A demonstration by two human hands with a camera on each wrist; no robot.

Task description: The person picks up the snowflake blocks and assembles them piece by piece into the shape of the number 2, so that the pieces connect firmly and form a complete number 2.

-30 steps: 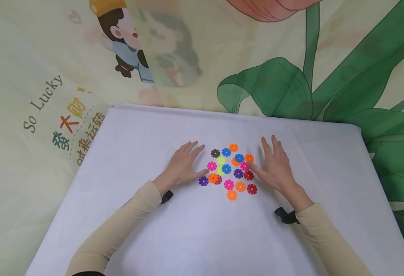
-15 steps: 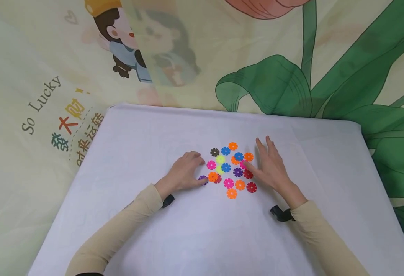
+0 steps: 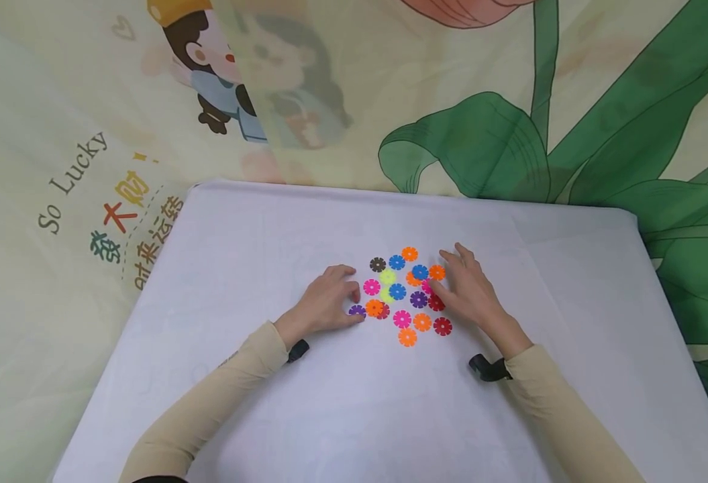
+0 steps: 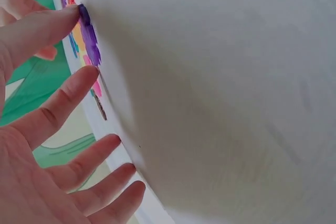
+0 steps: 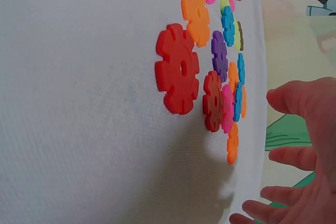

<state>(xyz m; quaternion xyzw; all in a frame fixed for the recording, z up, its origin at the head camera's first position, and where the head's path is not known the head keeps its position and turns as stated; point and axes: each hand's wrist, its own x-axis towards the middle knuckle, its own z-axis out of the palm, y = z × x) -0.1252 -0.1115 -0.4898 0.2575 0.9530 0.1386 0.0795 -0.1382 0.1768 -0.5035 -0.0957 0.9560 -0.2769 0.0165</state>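
The purple disc (image 4: 90,38) lies between the left fingers (image 4: 62,99).

Head view: desk (image 3: 354,416) across the lower frame; backdrop (image 3: 450,67) behind it and along both sides. Discs (image 3: 398,292) lie on the desk, grouped right of centre, several overlapping. Left hand (image 3: 328,302) at the group's left edge; right hand (image 3: 473,292) at its right. Sleeves (image 3: 209,396) enter from lower left and lower right. Left wrist view, upper left: outermost disc (image 4: 90,38) between left thumb (image 4: 42,31) and index finger (image 4: 60,100); contact unclear.
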